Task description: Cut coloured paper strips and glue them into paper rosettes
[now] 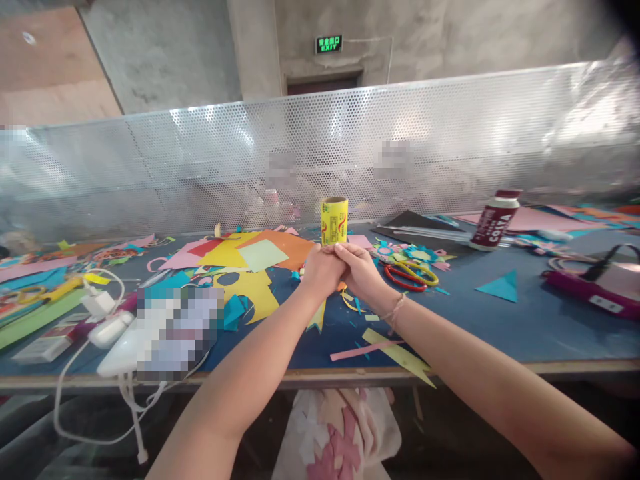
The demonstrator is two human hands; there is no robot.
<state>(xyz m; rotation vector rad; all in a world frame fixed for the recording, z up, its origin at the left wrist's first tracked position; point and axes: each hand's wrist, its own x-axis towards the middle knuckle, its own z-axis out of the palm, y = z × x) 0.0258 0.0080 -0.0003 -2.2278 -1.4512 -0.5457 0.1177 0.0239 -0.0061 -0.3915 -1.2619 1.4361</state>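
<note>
Both my arms reach forward over a blue worktable. My left hand and my right hand are pressed together with fingers curled, just in front of an upright yellow roll. What the fingers pinch, if anything, is hidden between them. A string bracelet sits on my right wrist. Coloured paper sheets and scraps lie left of my hands. Red-and-yellow scissors lie just to the right.
A Costa bottle stands at the back right beside black and pink sheets. A purple tool lies far right, a white charger and cables at the left. A perforated metal screen walls the table's far edge.
</note>
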